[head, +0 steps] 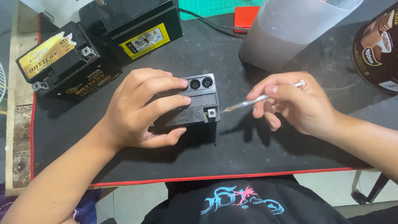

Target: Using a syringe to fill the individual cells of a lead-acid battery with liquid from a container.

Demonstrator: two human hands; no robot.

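Left hand (143, 108) grips grey battery (199, 101); right hand (296, 103) syringe (248, 102)

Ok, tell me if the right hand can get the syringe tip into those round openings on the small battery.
Probably yes. The right hand holds the syringe with its tip beside the small battery. The two round openings lie uncovered, beyond the left hand fingertips, so the way looks free.

- Left hand (143, 110): bare, no ring or watch; forearm bare, unsleeved.
- Right hand (296, 103): bare likewise; short fingernails.
- Garment (248, 203): black fabric (at lower frame edge), printed with a light-blue and pink swirling motif.
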